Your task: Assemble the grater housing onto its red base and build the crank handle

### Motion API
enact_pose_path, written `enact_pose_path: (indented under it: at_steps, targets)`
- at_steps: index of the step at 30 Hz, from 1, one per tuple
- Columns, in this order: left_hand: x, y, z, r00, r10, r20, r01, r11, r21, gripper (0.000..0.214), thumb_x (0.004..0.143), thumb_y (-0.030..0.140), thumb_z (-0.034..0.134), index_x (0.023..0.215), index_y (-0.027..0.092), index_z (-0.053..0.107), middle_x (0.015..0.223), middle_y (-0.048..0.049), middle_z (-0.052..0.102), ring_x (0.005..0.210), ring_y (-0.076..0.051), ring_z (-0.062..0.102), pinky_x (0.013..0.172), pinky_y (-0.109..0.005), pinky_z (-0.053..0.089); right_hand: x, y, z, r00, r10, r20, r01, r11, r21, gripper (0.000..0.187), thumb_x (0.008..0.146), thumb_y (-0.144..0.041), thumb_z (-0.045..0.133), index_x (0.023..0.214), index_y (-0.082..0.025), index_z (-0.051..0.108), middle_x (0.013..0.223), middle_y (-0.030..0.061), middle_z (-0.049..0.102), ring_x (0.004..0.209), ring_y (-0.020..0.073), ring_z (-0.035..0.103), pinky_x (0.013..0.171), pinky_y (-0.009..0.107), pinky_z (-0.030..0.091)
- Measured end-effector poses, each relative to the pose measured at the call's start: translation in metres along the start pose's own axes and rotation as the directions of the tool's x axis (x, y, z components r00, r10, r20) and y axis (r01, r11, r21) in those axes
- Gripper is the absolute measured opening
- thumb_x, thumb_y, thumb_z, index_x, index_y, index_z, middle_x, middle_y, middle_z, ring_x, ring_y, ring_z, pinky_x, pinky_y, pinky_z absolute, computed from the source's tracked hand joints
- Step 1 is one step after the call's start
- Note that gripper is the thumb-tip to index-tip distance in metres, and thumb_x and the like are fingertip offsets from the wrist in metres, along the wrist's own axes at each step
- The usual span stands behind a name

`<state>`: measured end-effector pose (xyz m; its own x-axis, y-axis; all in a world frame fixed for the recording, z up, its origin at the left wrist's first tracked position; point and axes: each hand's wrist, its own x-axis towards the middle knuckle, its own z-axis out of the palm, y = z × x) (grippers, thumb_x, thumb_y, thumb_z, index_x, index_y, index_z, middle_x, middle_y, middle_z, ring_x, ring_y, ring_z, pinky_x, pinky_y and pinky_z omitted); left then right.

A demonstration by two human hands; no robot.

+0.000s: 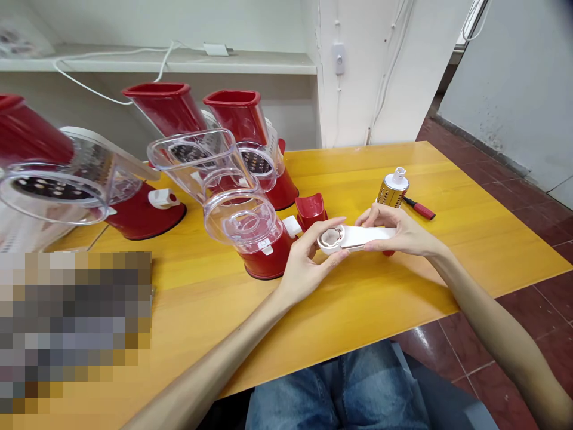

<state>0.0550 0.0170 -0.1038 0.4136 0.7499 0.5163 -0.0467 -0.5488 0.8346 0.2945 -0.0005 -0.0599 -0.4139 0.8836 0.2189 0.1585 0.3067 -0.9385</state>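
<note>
Between both hands, above the table, is a white crank handle (358,237) with a round socket at its left end. My left hand (304,266) pinches that socket end between thumb and fingers. Fingers of my right hand (409,232) close on the flat arm of the same handle; a bit of red shows beneath them. Left of my left hand stands a rotary grater body (242,218), clear on top with a red base and no drum visible inside. A red pusher (310,209) sits just behind my left hand. Behind my right hand a metal grating drum (392,190) stands upright.
A red-and-black handled tool (421,208) lies right of the drum. Several rotary graters with red pushers, one (156,206) at the left, stand on the yellow table (358,310). A blurred-out patch covers the lower left. Behind runs a white shelf (268,63) with a cable.
</note>
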Motion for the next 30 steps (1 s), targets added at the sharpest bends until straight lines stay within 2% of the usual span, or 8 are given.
enact_pose_path:
  at_steps: [7, 12, 17, 21, 25, 30]
  targets:
    - [0.001, 0.004, -0.001, 0.999, -0.034, 0.014, 0.034, 0.999, -0.004, 0.043, 0.086, 0.038, 0.078, 0.123, 0.021, 0.065, 0.124, -0.0089, 0.072, 0.111, -0.023, 0.069, 0.100, -0.037, 0.055, 0.000, 0.003, -0.004, 1.000, -0.010, 0.001, 0.010, 1.000, -0.025, 0.032, 0.075, -0.033, 0.089, 0.091, -0.022, 0.064, 0.108, 0.0037, 0.073, 0.097, 0.0197, 0.068, 0.086, 0.035, 0.050]
    - [0.001, 0.007, -0.001, 0.998, -0.063, -0.029, 0.063, 0.998, -0.014, 0.056, 0.080, 0.037, 0.082, 0.128, 0.021, 0.059, 0.121, -0.0085, 0.072, 0.109, -0.023, 0.070, 0.097, -0.037, 0.056, -0.001, 0.003, -0.004, 1.000, -0.026, -0.012, 0.026, 0.999, -0.024, 0.031, 0.075, -0.034, 0.089, 0.087, -0.021, 0.063, 0.108, 0.0051, 0.073, 0.100, 0.0211, 0.069, 0.086, 0.036, 0.053]
    - [0.001, 0.006, 0.000, 0.999, -0.053, -0.013, 0.052, 0.998, -0.033, 0.045, 0.080, 0.036, 0.082, 0.116, 0.019, 0.062, 0.114, -0.0082, 0.073, 0.102, -0.022, 0.071, 0.094, -0.036, 0.057, -0.003, -0.002, -0.004, 1.000, 0.013, 0.006, -0.013, 1.000, -0.011, 0.033, 0.075, -0.035, 0.089, 0.087, -0.020, 0.062, 0.109, 0.0059, 0.072, 0.094, 0.0193, 0.068, 0.077, 0.033, 0.055]
    - [0.002, 0.007, -0.001, 0.999, -0.036, -0.002, 0.036, 0.999, -0.034, 0.044, 0.081, 0.034, 0.082, 0.117, 0.018, 0.062, 0.114, -0.0080, 0.074, 0.103, -0.022, 0.071, 0.094, -0.036, 0.057, -0.003, -0.007, -0.004, 0.999, 0.039, 0.011, -0.039, 0.999, -0.021, 0.033, 0.076, -0.036, 0.088, 0.088, -0.020, 0.062, 0.110, 0.0072, 0.072, 0.091, 0.0185, 0.067, 0.071, 0.030, 0.055]
    - [0.001, 0.006, -0.001, 1.000, -0.019, 0.005, 0.019, 0.999, -0.026, 0.047, 0.081, 0.033, 0.082, 0.122, 0.020, 0.062, 0.120, -0.0083, 0.073, 0.108, -0.022, 0.071, 0.097, -0.036, 0.056, -0.002, -0.008, -0.003, 0.999, 0.046, 0.012, -0.046, 0.999, -0.017, 0.034, 0.075, -0.036, 0.088, 0.089, -0.020, 0.062, 0.108, 0.0068, 0.072, 0.091, 0.0179, 0.067, 0.073, 0.030, 0.055]
    - [0.000, 0.007, 0.001, 0.996, -0.092, -0.003, 0.092, 0.994, -0.058, 0.054, 0.082, 0.036, 0.081, 0.130, 0.021, 0.061, 0.125, -0.0099, 0.071, 0.114, -0.025, 0.069, 0.103, -0.041, 0.054, -0.002, -0.006, -0.002, 1.000, 0.023, -0.002, -0.023, 0.999, -0.025, 0.033, 0.076, -0.036, 0.088, 0.089, -0.021, 0.062, 0.106, 0.0051, 0.072, 0.094, 0.0195, 0.068, 0.078, 0.032, 0.054]
